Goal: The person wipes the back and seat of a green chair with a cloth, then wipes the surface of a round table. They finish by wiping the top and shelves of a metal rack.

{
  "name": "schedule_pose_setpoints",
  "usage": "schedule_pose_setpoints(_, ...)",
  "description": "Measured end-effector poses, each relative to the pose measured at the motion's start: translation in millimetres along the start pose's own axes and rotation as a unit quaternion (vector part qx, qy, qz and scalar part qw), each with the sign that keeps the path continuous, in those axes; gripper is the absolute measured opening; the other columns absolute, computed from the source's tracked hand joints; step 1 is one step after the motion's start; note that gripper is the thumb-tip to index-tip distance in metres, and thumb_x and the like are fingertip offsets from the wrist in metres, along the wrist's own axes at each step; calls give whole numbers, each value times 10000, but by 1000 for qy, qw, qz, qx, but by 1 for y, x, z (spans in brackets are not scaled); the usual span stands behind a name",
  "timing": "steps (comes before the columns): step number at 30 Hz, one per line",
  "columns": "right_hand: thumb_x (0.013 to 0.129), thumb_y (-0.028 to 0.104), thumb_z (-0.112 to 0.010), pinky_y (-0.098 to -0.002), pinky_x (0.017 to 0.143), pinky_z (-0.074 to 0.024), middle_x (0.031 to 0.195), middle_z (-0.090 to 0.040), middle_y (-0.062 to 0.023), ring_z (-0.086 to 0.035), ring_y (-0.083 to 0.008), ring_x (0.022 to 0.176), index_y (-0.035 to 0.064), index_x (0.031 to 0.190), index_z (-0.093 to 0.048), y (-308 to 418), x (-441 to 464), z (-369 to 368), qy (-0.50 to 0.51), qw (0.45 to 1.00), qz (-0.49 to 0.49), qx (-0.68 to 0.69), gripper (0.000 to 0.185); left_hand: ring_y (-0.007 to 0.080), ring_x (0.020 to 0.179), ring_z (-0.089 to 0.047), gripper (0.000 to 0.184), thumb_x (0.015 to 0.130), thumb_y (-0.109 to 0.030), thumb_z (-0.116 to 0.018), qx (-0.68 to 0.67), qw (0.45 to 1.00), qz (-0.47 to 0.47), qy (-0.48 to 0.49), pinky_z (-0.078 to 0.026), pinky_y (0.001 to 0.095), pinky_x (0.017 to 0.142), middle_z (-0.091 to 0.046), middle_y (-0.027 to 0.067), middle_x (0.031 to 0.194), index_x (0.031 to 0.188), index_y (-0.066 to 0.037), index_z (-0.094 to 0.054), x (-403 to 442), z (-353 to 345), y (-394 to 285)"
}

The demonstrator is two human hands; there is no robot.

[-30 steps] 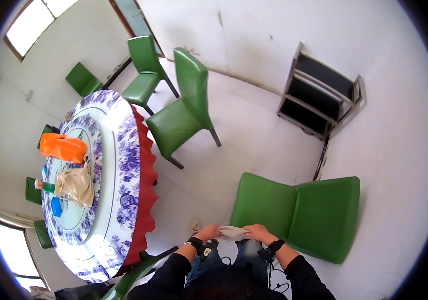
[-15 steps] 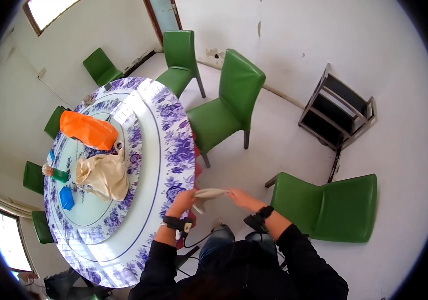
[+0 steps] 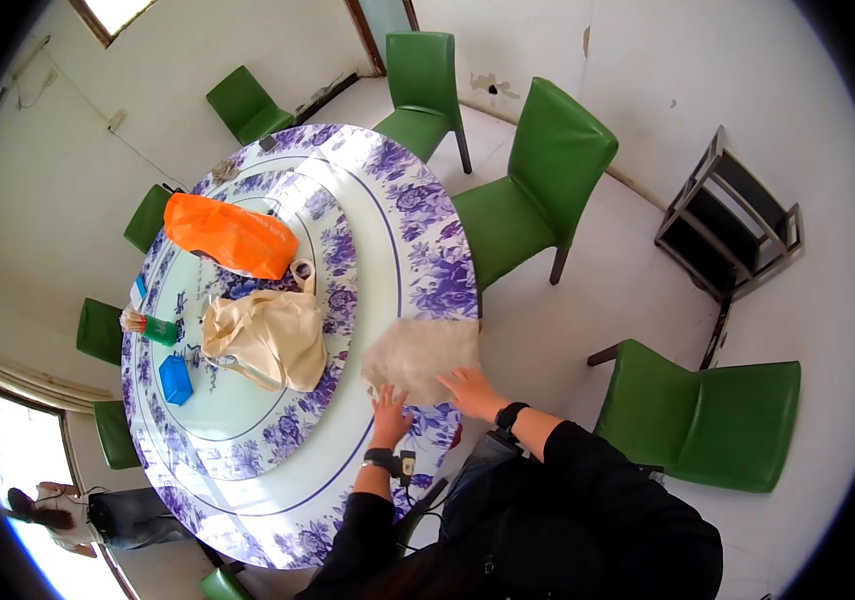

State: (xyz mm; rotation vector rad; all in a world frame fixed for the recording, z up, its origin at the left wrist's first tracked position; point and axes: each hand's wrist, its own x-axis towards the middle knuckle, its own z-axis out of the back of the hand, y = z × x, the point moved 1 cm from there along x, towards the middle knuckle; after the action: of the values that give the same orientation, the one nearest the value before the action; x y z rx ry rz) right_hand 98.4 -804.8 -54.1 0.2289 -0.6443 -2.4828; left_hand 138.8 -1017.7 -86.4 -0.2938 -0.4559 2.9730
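Note:
A beige cloth [image 3: 428,352] lies spread on the near right edge of the round table [image 3: 378,250], which has a purple floral pattern. My left hand [image 3: 389,418] rests at the cloth's lower left edge, fingers spread apart. On the cloth's lower right part lies my right hand [image 3: 472,393], its fingers stretched out too. Left of the cloth, on the raised middle disc, sit a cream cloth bag [image 3: 278,335] and an orange plastic bag [image 3: 233,235]. A roll of tape [image 3: 303,270] stands between these bags.
A blue box [image 3: 176,380] and a green holder of toothpicks [image 3: 158,328] stand on the disc's far side. Green chairs [image 3: 538,180] surround the table; another chair [image 3: 698,415] is on my right. A dark rack [image 3: 728,225] leans by the wall. A person [image 3: 58,510] stands near the window.
The cloth was bunched between my two hands beyond the table edge. Now it lies spread on the tabletop under my opened fingers. The view has shifted, and a person shows at lower left.

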Motion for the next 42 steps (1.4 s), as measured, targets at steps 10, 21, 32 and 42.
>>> schedule_pose_setpoints(10, 723, 235, -559, -427, 980, -179, 1227, -345, -163, -266, -304, 1182, 134, 1216, -353, -22, 17, -47, 7, 997, 33, -67, 544, 442, 1215, -42, 601, 743, -372, -511, 22, 994, 23, 103, -106, 608, 915, -78, 170, 1349, 1270, -193, -283, 33, -31, -13)
schedule_pose_setpoints(21, 649, 249, -611, -379, 957, -237, 1218, -359, -146, -301, -280, 1160, 147, 1165, -410, -48, 76, -33, -25, 996, 78, -30, 563, 405, 1236, 56, 622, 780, -371, -444, -5, 992, 100, 83, -25, 588, 934, -14, 174, 1364, 1303, -150, -189, 80, -29, -12)
schedule_pose_setpoints(32, 722, 327, -550, -360, 956, -256, 1271, -303, -135, -270, -242, 1192, 195, 1215, -359, -117, 186, -10, 21, 995, 86, -39, 545, 397, 1235, -54, 596, 801, -305, -423, 39, 998, 57, -3, -99, 553, 945, -74, 202, 1348, 1300, -87, -180, 223, -14, 12)
schedule_pose_setpoints(42, 741, 333, -525, -402, 985, -179, 1247, -344, -143, -272, -233, 1191, 120, 1185, -398, -182, 300, 34, -9, 995, 49, -83, 509, 410, 1227, -71, 570, 774, -271, -450, 17, 990, 140, -10, -119, 556, 942, -102, 206, 1341, 1289, -147, -239, 324, 7, 1)
